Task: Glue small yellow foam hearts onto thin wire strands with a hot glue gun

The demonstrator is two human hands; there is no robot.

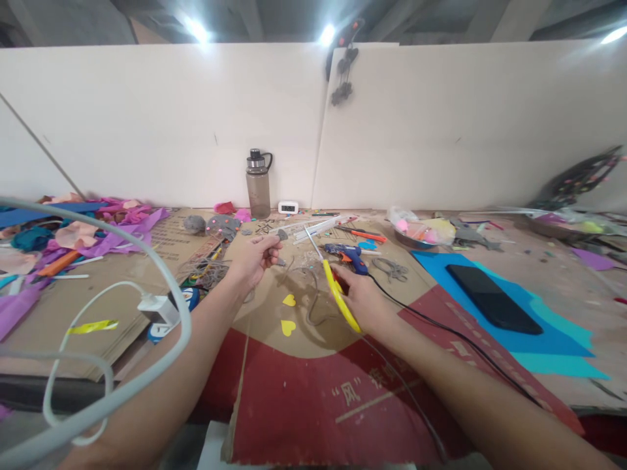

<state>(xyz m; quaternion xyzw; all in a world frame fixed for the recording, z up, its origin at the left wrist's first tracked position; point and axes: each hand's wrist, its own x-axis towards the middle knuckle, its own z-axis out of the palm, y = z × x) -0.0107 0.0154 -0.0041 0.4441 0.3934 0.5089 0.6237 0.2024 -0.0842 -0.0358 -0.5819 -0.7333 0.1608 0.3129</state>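
Note:
My left hand [253,259] is raised a little over the cardboard, fingers pinched on a small grey felt piece [282,234]. My right hand [362,297] rests lower, closed round the yellow handles of a pair of scissors [337,295] whose metal blades point up and away. A blue glue gun [347,254] lies just beyond the right hand, its black cord [441,329] running back toward me on the right. Two yellow felt hearts [289,313] lie on the cardboard between my forearms.
A smoky water bottle [258,184] and a small white clock [288,207] stand by the white wall. A black phone [492,297] lies on blue felt [553,339]. Coloured paper scraps [73,232] pile at the left. White cables [147,307] cross the near left.

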